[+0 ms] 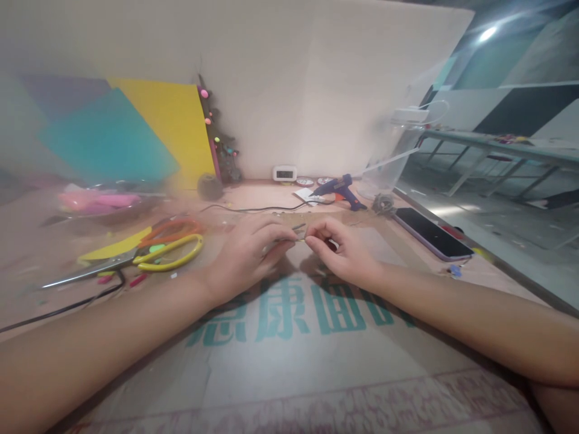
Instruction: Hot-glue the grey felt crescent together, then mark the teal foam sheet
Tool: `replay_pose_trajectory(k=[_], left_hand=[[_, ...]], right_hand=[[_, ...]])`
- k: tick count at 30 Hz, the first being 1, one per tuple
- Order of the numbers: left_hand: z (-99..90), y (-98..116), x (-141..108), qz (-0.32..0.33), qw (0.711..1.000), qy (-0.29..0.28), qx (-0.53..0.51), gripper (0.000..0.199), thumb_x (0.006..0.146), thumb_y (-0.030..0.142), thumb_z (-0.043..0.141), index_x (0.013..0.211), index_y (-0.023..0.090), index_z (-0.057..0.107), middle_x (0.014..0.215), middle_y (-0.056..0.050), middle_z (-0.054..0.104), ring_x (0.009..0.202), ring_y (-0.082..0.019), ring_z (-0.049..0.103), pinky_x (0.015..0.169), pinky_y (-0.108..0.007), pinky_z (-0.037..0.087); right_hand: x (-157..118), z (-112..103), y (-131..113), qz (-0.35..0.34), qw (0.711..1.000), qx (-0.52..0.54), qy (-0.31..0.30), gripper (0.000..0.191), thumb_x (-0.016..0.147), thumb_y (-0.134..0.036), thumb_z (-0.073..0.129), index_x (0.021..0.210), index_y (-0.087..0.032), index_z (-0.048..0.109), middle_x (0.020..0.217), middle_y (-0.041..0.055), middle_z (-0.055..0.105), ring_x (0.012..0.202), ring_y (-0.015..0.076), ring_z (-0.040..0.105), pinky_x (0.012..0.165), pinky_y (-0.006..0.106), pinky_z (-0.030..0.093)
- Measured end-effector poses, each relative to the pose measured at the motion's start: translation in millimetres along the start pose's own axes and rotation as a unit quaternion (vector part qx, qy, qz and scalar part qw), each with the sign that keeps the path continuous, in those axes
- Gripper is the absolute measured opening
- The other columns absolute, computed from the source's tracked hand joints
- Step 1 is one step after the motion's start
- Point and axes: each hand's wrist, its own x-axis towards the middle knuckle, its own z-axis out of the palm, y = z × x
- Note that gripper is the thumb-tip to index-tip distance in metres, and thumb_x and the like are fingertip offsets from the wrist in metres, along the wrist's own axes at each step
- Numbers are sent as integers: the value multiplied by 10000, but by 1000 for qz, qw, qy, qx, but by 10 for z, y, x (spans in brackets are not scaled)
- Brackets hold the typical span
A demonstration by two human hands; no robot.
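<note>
My left hand [259, 247] and my right hand [340, 248] face each other over the middle of the table, fingertips nearly meeting. Between them is a thin yellowish piece [301, 240], too small to name, pinched at its ends by thumb and forefinger of each hand. A small dark grey bit [298, 226] shows just behind the fingertips; whether it is joined to that piece I cannot tell. Beneath both hands lies a pale sheet [253, 374] printed with large green characters. Orange-and-yellow-handled scissors [136, 258] rest left of my left hand.
A blue glue gun [339, 190] lies behind my right hand, its cord running left. A phone [432, 234] is at right near the table edge. A small digital clock [284, 174] stands at the back. Coloured sheets [167, 126] and a bowl of pink pieces [102, 202] are left.
</note>
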Motion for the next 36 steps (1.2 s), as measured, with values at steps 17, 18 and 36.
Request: replay_pose_trajectory(k=[17,18,36], left_hand=[[-2,-17,3,15,1000,-3,4,50,912,165,574,920,187,618,865,-43,683,821,-157,625,745,-292,476],[-2,-13,8,15,1000,-1,4,44,914,170,573,920,185,614,856,-41,682,811,-154,624,736,-287,475],[-6,0,3,-6,1000,-15,-8,44,910,190,581,942,210,605,879,-29,697,835,-173,634,756,-324,473]], right_hand=[[-42,-15,7,-71,997,-17,-2,239,868,-156,545,1104,-183,575,660,-42,511,531,101,421,510,241,387],[-53,4,20,-71,997,-17,-8,237,872,-171,562,1107,-188,574,646,-47,507,534,102,437,512,239,396],[-39,32,37,-51,997,-48,12,45,895,-226,590,904,-202,626,749,4,653,612,111,549,552,222,443]])
